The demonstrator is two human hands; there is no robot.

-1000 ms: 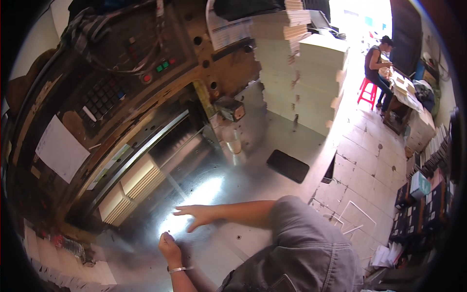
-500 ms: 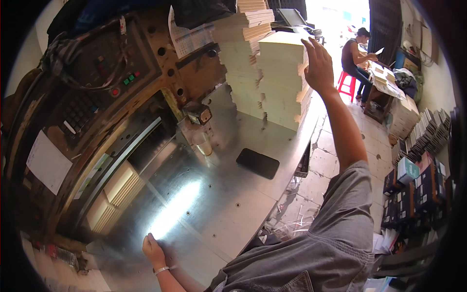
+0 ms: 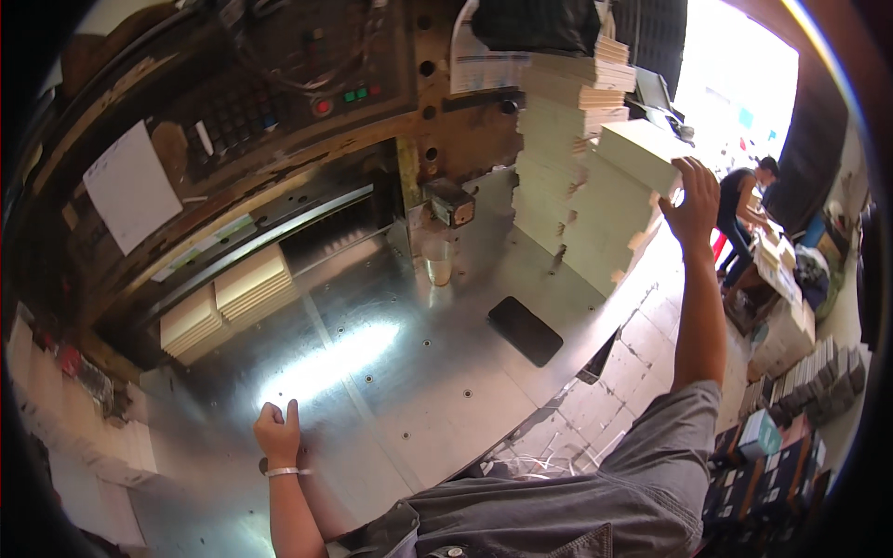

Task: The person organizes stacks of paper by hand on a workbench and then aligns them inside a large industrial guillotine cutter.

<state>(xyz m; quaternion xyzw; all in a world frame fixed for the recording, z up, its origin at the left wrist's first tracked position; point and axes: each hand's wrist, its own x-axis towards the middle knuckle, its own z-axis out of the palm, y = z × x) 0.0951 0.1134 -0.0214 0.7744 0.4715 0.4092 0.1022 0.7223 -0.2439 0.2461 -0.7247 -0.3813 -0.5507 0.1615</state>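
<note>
Over the shiny metal table, my left hand (image 3: 278, 431) is curled closed with its thumb up, and nothing shows in it. A pale bracelet (image 3: 286, 471) circles its wrist. My right arm is stretched forward, and my right hand (image 3: 694, 206) is open beside the tall pale paper stack (image 3: 609, 209), fingers and thumb curved apart. From here I cannot tell whether it touches the stack. A black phone (image 3: 526, 331) lies flat on the metal table (image 3: 465, 418). Behind it stand a clear cup (image 3: 437, 265) and a small dark block (image 3: 450, 203).
Paper blocks (image 3: 253, 286) sit in the slot of a large machine with a button panel (image 3: 353, 95). A paper sheet (image 3: 133, 189) rests on its front. To the right, a person (image 3: 744, 209) leans over a work table; boxes (image 3: 767, 470) and book stacks line the floor.
The view has swung left, so things appear further right. My left thumb now points up from the curled hand. My right fingers are more curved. The seated person now leans over the table.
</note>
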